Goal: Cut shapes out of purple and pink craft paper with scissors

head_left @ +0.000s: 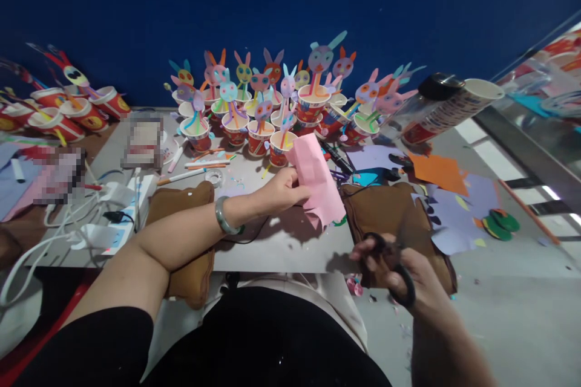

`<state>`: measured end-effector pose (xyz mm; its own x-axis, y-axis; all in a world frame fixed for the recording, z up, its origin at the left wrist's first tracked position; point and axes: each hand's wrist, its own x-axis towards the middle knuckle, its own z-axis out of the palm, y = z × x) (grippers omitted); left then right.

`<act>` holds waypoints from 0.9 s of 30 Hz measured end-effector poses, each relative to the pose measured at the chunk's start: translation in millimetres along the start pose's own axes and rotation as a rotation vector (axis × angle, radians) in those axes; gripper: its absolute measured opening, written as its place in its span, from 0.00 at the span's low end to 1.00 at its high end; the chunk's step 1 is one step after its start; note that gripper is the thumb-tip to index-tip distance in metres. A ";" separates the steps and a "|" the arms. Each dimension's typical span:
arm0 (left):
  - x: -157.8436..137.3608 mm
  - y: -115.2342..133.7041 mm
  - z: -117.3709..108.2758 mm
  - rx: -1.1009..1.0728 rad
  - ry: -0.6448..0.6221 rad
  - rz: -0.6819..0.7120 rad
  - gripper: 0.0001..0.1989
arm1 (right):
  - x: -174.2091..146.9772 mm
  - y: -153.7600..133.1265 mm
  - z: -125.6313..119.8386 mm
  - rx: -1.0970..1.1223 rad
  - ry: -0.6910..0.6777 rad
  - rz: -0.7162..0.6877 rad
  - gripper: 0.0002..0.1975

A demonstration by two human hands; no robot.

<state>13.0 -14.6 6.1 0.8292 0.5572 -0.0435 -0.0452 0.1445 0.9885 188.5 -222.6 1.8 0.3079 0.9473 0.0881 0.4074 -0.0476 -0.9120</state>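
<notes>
My left hand (288, 189) pinches a piece of pink paper (318, 178) by its left edge, over the middle of the table. The paper's lower edge is cut unevenly. At the lower right, my right hand (408, 272) is closed around the dark handles of a pair of scissors (402, 290), with fingers through the loops. The blades point up, away from me, and are smeared by motion. Scissors and paper are apart. Behind the paper stand several red paper cups (259, 140) holding paper rabbit heads on coloured stems.
Brown cushions (181, 217) lie on the table (272, 254) on both sides. Purple paper scraps (454, 217), orange paper (438, 172) and green scissors (502, 224) are at right. A tilted bottle (431, 97) stands behind. White power strips (131, 211) with cables, tape (213, 177) and pens are at left.
</notes>
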 end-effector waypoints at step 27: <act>-0.4 5.3 -12.6 0.008 -0.388 -0.123 0.28 | 89.3 -59.7 -2.6 -0.050 0.398 0.024 0.20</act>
<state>5.4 -3.7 9.6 0.9769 0.1861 -0.1052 0.0707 0.1834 0.9805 193.9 -136.0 65.2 0.6228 0.7494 0.2246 0.4343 -0.0924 -0.8960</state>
